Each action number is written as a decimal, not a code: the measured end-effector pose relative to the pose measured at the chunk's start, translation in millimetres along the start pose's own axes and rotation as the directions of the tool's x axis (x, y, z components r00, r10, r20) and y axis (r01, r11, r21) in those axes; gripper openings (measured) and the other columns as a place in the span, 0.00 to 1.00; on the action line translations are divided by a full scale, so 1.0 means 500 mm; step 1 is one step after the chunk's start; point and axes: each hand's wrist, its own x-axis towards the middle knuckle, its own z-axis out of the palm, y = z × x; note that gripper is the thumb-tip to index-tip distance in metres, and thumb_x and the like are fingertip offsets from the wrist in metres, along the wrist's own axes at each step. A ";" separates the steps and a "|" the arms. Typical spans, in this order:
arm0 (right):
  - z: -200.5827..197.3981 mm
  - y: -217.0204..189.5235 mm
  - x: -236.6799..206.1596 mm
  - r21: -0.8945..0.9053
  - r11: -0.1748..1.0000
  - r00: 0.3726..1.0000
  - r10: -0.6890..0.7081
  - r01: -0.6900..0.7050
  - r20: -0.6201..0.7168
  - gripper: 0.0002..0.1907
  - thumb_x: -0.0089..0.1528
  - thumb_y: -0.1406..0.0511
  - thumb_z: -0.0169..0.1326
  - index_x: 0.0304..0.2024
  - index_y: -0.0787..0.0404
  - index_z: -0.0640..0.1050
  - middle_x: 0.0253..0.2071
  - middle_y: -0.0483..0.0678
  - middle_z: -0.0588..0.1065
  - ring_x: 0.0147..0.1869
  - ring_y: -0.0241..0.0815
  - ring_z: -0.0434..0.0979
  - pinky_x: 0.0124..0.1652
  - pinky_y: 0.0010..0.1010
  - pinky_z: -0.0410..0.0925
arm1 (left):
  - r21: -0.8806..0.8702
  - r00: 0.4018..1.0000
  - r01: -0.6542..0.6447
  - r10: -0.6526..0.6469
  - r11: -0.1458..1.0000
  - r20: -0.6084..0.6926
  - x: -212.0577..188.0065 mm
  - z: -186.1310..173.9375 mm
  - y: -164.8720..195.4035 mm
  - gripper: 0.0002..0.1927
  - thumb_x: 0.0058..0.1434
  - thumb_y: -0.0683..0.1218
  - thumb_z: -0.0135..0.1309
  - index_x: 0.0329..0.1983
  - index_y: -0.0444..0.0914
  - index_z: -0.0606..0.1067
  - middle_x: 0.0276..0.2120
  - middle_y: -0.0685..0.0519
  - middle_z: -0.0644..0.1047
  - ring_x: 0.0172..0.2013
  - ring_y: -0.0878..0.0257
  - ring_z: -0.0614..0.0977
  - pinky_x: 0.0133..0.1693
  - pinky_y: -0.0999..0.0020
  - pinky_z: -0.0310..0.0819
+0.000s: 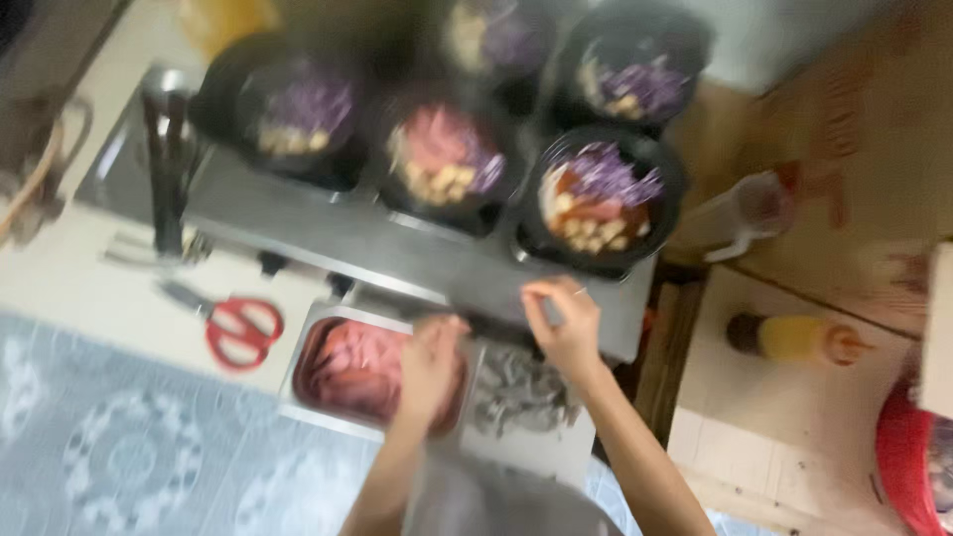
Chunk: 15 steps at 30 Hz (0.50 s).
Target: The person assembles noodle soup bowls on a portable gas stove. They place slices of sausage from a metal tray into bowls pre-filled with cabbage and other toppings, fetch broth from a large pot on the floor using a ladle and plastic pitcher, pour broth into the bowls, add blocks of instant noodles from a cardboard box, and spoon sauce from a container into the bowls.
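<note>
The whole view is blurred. My left hand (432, 365) reaches down into a steel tray of pink meat slices (342, 372), fingers bent onto the meat; blur hides whether it grips any. My right hand (566, 323) is raised beside it with fingertips pinched together, above a steel tray of grey pieces (516, 392) and at the front edge of a steel shelf (377, 243). On the shelf stand several black bowls. The nearest bowl (601, 194) holds purple shreds, yellow bits and pink slices.
Red-handled scissors (241, 330) lie on the pale counter to the left. A yellow squeeze bottle (794, 339) lies on its side at the right, a clear squeeze bottle (747, 213) above it. A red basin (905, 467) sits at the lower right. A patterned blue-grey cloth (119, 442) covers the lower left.
</note>
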 end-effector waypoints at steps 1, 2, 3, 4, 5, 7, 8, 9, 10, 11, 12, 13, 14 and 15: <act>0.025 -0.011 -0.041 0.067 0.997 0.997 0.022 -0.028 0.080 0.07 0.60 0.73 0.61 0.41 0.62 0.79 0.36 0.51 0.79 0.39 0.46 0.81 0.39 0.33 0.71 | 0.155 0.961 -0.265 0.274 0.952 -0.039 0.007 -0.036 -0.011 0.12 0.69 0.46 0.55 0.38 0.32 0.81 0.25 0.45 0.75 0.27 0.58 0.72 0.31 0.62 0.64; 0.051 -0.020 -0.077 0.131 0.990 0.987 0.038 -0.059 0.154 0.08 0.59 0.73 0.62 0.41 0.62 0.79 0.36 0.50 0.79 0.38 0.46 0.80 0.38 0.34 0.71 | 0.318 0.847 -0.496 0.530 0.808 -0.027 0.022 -0.073 -0.018 0.10 0.66 0.45 0.58 0.33 0.33 0.79 0.28 0.50 0.79 0.28 0.61 0.78 0.33 0.66 0.71; 0.077 -0.027 -0.107 0.141 0.981 0.957 0.092 -0.135 0.276 0.08 0.60 0.72 0.62 0.41 0.62 0.79 0.36 0.50 0.79 0.37 0.46 0.81 0.38 0.34 0.71 | 0.356 0.853 -0.471 0.519 0.807 -0.050 0.023 -0.103 -0.029 0.08 0.63 0.45 0.60 0.33 0.34 0.79 0.29 0.49 0.79 0.29 0.60 0.79 0.33 0.65 0.72; 0.107 -0.032 -0.126 0.139 0.970 0.912 0.134 -0.201 0.388 0.07 0.60 0.71 0.62 0.41 0.62 0.79 0.36 0.50 0.79 0.36 0.46 0.81 0.37 0.34 0.72 | 0.391 0.853 -0.453 0.517 0.801 -0.072 0.027 -0.130 -0.036 0.07 0.61 0.44 0.61 0.33 0.35 0.79 0.30 0.48 0.80 0.30 0.58 0.80 0.34 0.63 0.73; 0.133 -0.035 -0.142 0.128 0.957 0.854 0.168 -0.261 0.492 0.07 0.61 0.70 0.62 0.41 0.61 0.79 0.36 0.50 0.80 0.35 0.46 0.81 0.37 0.35 0.73 | 0.423 0.850 -0.439 0.519 0.793 -0.090 0.028 -0.155 -0.044 0.06 0.58 0.44 0.63 0.33 0.36 0.79 0.32 0.47 0.81 0.31 0.56 0.82 0.35 0.61 0.75; 0.178 -0.042 -0.174 0.019 0.991 0.849 0.102 -0.130 0.518 0.13 0.58 0.69 0.62 0.45 0.61 0.79 0.43 0.53 0.78 0.44 0.54 0.79 0.45 0.41 0.72 | 0.576 0.857 -0.410 0.515 0.707 -0.022 0.035 -0.200 -0.057 0.09 0.55 0.41 0.61 0.40 0.36 0.79 0.36 0.44 0.81 0.38 0.50 0.81 0.41 0.55 0.75; 0.199 -0.039 -0.187 -0.034 0.998 0.846 0.068 -0.059 0.529 0.16 0.57 0.69 0.62 0.48 0.60 0.78 0.47 0.55 0.78 0.49 0.58 0.79 0.49 0.44 0.71 | 0.645 0.860 -0.399 0.511 0.652 0.015 0.043 -0.215 -0.065 0.12 0.54 0.39 0.60 0.43 0.36 0.80 0.38 0.43 0.81 0.41 0.47 0.81 0.43 0.52 0.75; 0.219 -0.032 -0.194 -0.122 0.993 0.823 0.070 -0.001 0.564 0.20 0.55 0.69 0.62 0.51 0.61 0.77 0.50 0.57 0.75 0.50 0.60 0.77 0.49 0.46 0.70 | 0.684 0.827 -0.454 0.557 0.571 0.084 0.053 -0.221 -0.072 0.15 0.54 0.38 0.59 0.46 0.37 0.79 0.42 0.43 0.80 0.45 0.47 0.80 0.48 0.51 0.75; 0.239 -0.023 -0.199 -0.207 0.976 0.799 0.076 0.061 0.597 0.25 0.53 0.69 0.61 0.54 0.62 0.77 0.53 0.60 0.73 0.51 0.61 0.75 0.50 0.47 0.69 | 0.713 0.789 -0.507 0.594 0.485 0.157 0.064 -0.226 -0.078 0.17 0.54 0.37 0.58 0.48 0.38 0.78 0.46 0.44 0.80 0.49 0.46 0.79 0.52 0.49 0.74; 0.253 -0.015 -0.209 -0.288 0.949 0.773 0.089 0.124 0.628 0.29 0.51 0.68 0.61 0.57 0.62 0.76 0.56 0.62 0.70 0.53 0.63 0.73 0.51 0.49 0.68 | 0.733 0.749 -0.554 0.621 0.395 0.232 0.064 -0.234 -0.085 0.20 0.54 0.36 0.56 0.51 0.39 0.78 0.50 0.44 0.80 0.54 0.45 0.78 0.56 0.48 0.74; 0.277 -0.014 -0.186 -0.302 0.942 0.752 0.091 0.147 0.653 0.30 0.51 0.68 0.62 0.58 0.61 0.76 0.56 0.61 0.69 0.55 0.63 0.73 0.51 0.49 0.68 | 0.738 0.775 -0.543 0.578 0.400 0.257 0.081 -0.250 -0.067 0.25 0.52 0.37 0.57 0.56 0.36 0.75 0.53 0.40 0.77 0.54 0.42 0.76 0.53 0.48 0.73; 0.281 -0.002 -0.186 -0.312 0.935 0.735 0.092 0.168 0.672 0.31 0.50 0.68 0.62 0.58 0.59 0.76 0.57 0.59 0.68 0.56 0.62 0.72 0.51 0.49 0.67 | 0.746 0.796 -0.534 0.535 0.397 0.284 0.082 -0.243 -0.066 0.30 0.51 0.37 0.58 0.60 0.34 0.72 0.56 0.36 0.73 0.55 0.39 0.74 0.51 0.48 0.73; 0.283 0.006 -0.185 -0.322 0.928 0.715 0.097 0.186 0.692 0.32 0.50 0.68 0.62 0.59 0.58 0.76 0.57 0.58 0.67 0.58 0.62 0.72 0.52 0.49 0.67 | 0.754 0.816 -0.524 0.487 0.396 0.311 0.082 -0.238 -0.062 0.35 0.49 0.37 0.59 0.65 0.32 0.69 0.60 0.32 0.70 0.55 0.36 0.72 0.48 0.49 0.73; 0.281 0.014 -0.189 -0.323 0.926 0.701 0.099 0.194 0.707 0.29 0.49 0.67 0.63 0.55 0.59 0.76 0.58 0.58 0.68 0.58 0.61 0.72 0.53 0.48 0.67 | 0.744 0.826 -0.525 0.457 0.412 0.330 0.081 -0.236 -0.058 0.34 0.49 0.37 0.58 0.63 0.36 0.71 0.61 0.34 0.69 0.56 0.37 0.72 0.49 0.49 0.73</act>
